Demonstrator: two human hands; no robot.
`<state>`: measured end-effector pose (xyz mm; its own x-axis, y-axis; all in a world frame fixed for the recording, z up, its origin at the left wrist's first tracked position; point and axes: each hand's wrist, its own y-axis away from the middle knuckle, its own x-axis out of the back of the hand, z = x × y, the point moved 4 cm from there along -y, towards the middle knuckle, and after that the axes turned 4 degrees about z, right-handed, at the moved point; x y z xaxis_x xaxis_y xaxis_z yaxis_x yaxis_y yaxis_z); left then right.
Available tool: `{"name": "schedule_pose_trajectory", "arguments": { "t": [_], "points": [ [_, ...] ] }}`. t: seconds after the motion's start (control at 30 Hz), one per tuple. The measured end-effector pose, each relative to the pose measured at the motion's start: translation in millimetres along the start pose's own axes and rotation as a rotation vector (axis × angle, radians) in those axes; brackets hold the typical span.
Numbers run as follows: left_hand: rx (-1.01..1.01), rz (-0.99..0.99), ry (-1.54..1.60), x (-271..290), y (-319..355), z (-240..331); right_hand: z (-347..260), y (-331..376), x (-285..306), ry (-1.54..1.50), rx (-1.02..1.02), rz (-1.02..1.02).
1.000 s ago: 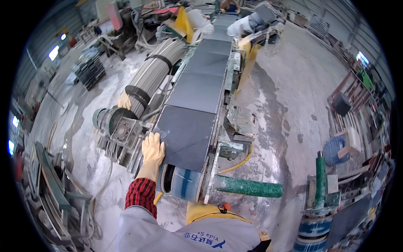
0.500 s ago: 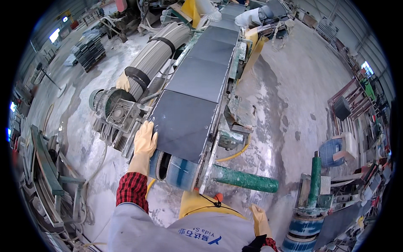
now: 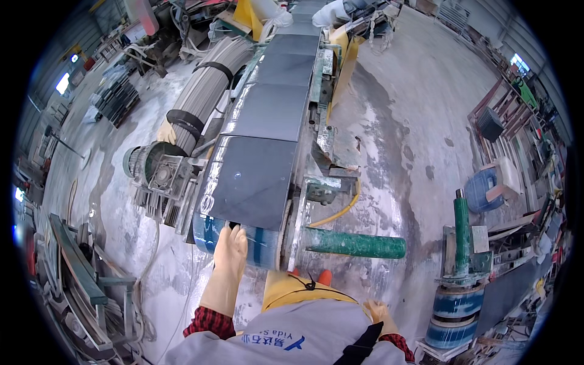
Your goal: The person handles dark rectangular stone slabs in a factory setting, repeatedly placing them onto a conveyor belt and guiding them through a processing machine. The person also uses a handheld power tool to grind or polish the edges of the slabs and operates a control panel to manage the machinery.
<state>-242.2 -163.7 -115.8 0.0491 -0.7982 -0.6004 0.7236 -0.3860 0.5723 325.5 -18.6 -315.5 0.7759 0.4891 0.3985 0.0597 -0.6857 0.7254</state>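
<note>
My left hand (image 3: 230, 246), in a cream rubber glove, is at the near end of a belt conveyor. Its fingers are bent and pressed together on the near edge of a dark grey stone slab (image 3: 246, 173); the fingertips are partly hidden. Beneath that edge shows the blue ribbed end roller (image 3: 263, 246). More dark slabs (image 3: 266, 109) lie in a row beyond it along the belt. My right hand (image 3: 379, 311), gloved alike, hangs low beside my yellow apron (image 3: 283, 286), fingers loosely bent and nothing visible in them.
A green bar (image 3: 356, 244) sticks out rightward from the conveyor's near end. Left of the belt are a motor (image 3: 149, 161) and a strapped bundle of grey strips (image 3: 210, 91), with a glove (image 3: 166, 131) lying against it. A metal rack (image 3: 79, 261) stands lower left, a green post (image 3: 461, 237) lower right.
My left hand has gone from the slab's left edge to its near edge, and its fingers have bent. The slabs have shifted slightly toward me. The head view has moved a little.
</note>
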Motion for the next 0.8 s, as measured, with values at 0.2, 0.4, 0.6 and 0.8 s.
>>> {"name": "schedule_pose_trajectory", "arguments": {
  "t": [0.2, 0.4, 0.6, 0.8],
  "points": [
    [0.179, 0.175, 0.182, -37, -26, -7, -40, -2, -6, 0.094, 0.101, -0.019],
    [-0.064, 0.144, 0.115, -88, 15, 41, -17, 2, 2, -0.206, 0.171, 0.114],
    [0.083, -0.381, 0.056, -152, -11, 50, 43, 8, 9, -0.103, 0.029, 0.139],
    [-0.049, -0.105, 0.083, -118, -17, 51, 6, 11, -2, 0.008, 0.084, 0.130]
  ]
}}
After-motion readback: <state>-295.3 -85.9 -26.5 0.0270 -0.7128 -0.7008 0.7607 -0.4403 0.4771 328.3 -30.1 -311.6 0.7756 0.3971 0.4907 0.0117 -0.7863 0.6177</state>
